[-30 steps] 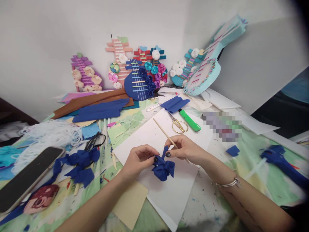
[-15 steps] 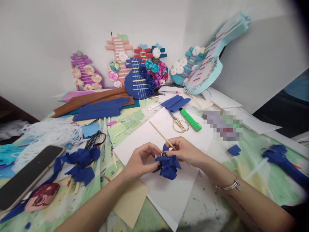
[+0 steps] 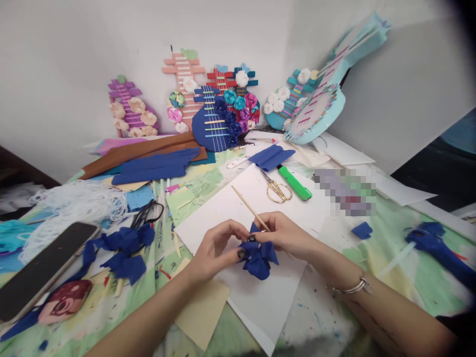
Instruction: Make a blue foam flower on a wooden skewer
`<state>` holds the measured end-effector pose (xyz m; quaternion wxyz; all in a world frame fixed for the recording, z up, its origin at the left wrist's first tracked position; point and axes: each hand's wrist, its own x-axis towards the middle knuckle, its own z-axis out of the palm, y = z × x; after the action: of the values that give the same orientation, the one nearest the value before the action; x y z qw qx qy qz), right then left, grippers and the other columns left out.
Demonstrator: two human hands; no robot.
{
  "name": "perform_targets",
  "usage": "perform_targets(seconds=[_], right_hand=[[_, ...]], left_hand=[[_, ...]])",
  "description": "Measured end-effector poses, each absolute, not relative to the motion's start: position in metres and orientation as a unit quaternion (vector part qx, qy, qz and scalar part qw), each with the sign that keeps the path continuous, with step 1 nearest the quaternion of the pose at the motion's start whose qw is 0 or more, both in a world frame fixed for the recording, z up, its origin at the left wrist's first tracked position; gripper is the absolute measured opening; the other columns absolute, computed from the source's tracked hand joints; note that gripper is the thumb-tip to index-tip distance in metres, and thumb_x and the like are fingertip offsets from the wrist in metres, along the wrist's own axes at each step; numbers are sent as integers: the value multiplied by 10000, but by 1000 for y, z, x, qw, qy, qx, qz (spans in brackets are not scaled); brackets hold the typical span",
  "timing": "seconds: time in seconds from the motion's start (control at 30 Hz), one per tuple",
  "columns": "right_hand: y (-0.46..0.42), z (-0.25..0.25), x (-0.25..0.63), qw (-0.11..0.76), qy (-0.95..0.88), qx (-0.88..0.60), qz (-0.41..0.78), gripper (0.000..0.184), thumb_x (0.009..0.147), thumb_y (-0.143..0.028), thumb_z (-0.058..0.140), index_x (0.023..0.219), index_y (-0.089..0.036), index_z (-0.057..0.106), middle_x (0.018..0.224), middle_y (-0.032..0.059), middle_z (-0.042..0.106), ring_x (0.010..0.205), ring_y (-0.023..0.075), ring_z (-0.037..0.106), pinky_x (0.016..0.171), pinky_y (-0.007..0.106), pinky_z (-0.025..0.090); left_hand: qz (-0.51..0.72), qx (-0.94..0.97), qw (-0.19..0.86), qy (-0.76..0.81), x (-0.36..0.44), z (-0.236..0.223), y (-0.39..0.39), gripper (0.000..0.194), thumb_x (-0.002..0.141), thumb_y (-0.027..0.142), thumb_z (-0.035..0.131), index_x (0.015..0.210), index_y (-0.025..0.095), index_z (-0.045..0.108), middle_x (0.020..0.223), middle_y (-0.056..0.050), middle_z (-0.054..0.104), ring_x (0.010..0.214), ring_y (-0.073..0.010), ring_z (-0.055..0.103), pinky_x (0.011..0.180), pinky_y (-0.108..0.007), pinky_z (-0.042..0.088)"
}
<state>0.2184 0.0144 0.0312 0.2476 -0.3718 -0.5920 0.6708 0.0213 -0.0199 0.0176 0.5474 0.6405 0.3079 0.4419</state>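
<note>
Between my hands is a blue crepe-paper flower [image 3: 259, 263], its petals spread downward over white paper [image 3: 267, 302]. My left hand [image 3: 220, 248] pinches its left edge with thumb and fingers. On the other side my right hand [image 3: 284, 233] grips the flower's upper part, with a thin wooden stick [image 3: 245, 201] also held in its fingers and pointing up and left. Gold-handled scissors [image 3: 278, 192] and a green box cutter [image 3: 295, 182] lie beyond my right hand. The flower's base is hidden by my fingers.
Blue paper scraps [image 3: 126, 248], a phone [image 3: 46, 270] and white cord [image 3: 82, 203] lie on the left. Decorated paper instruments [image 3: 210, 126] lean against the back wall. On the right lie a blue paper square [image 3: 362, 230] and a blue roll [image 3: 442, 248].
My left thumb has shifted slightly on the flower's left edge, and the petals sit a little differently. My right hand keeps its hold on the flower and stick.
</note>
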Motion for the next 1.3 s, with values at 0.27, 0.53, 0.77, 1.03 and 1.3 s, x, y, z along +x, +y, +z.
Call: perform_targets(seconds=[0.27, 0.53, 0.77, 1.03, 1.3], right_hand=[[18, 30, 220, 264, -615, -333, 664, 233, 672, -301, 741, 756, -117, 624, 608, -36, 553, 474, 36, 389, 419, 165, 270], [15, 28, 218, 259, -629, -343, 647, 174, 660, -246, 726, 722, -108, 640, 615, -10, 578, 560, 82, 500, 511, 197, 394], [12, 30, 219, 243, -662, -348, 618, 169, 657, -217, 722, 766, -114, 644, 588, -37, 542, 482, 47, 427, 435, 168, 335], [16, 26, 219, 255, -624, -358, 647, 171, 633, -181, 699, 772, -121, 617, 696, -17, 587, 563, 75, 515, 512, 198, 413], [16, 22, 217, 278, -661, -370, 591, 83, 670, -172, 650, 731, -134, 610, 710, -7, 590, 568, 68, 467, 490, 175, 358]], left_hand=[[411, 450, 692, 387, 24, 8, -10, 275, 713, 271, 749, 898, 164, 575, 840, -28, 649, 699, -134, 629, 651, -250, 458], [363, 467, 721, 361, 25, 10, -13, 311, 636, 214, 804, 817, 136, 563, 770, -29, 654, 678, -120, 618, 627, -222, 455], [378, 496, 686, 376, 25, 14, -13, 329, 599, 233, 821, 782, 138, 564, 762, -21, 644, 685, -124, 604, 635, -231, 455], [415, 535, 607, 416, 24, 19, -13, 303, 611, 237, 808, 757, 140, 561, 702, 13, 584, 626, -87, 539, 593, -207, 411], [427, 592, 540, 420, 22, 18, -12, 268, 706, 284, 742, 873, 148, 581, 686, 12, 539, 639, -100, 525, 581, -217, 412]])
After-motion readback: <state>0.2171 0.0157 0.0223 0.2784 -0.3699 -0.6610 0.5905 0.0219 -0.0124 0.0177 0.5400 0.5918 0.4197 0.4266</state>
